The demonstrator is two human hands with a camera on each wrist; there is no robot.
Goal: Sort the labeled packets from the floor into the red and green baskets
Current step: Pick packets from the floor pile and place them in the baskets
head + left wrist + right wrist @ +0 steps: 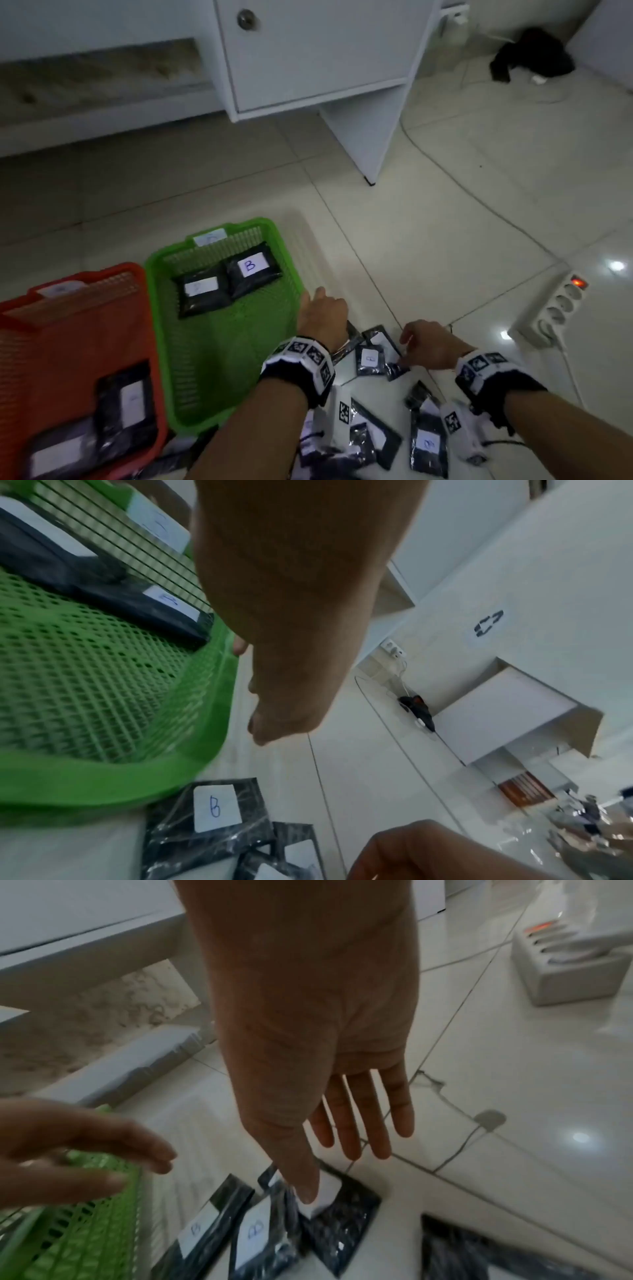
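Note:
The green basket [236, 225] holds two black packets, one [251, 269] labelled B. To its left the red basket [85, 272] holds several packets. My left hand [322, 313] hovers by the green basket's right rim [205, 696] with fingers extended, holding nothing. My right hand [424, 346] reaches over the black packets [370, 359] scattered on the floor. Its fingers [363, 1123] are straight, and the thumb tip touches the white label of one packet [339, 1221]. Beside that lie two packets labelled B [257, 1237]. Another B packet [215, 810] lies next to the basket.
A white power strip [555, 308] with a lit red switch sits on the tiles at right, and a thin cable [479, 202] runs across the floor. A white cabinet [325, 51] stands behind, with a black cloth [531, 54] at the far right. More packets [428, 445] lie near my wrists.

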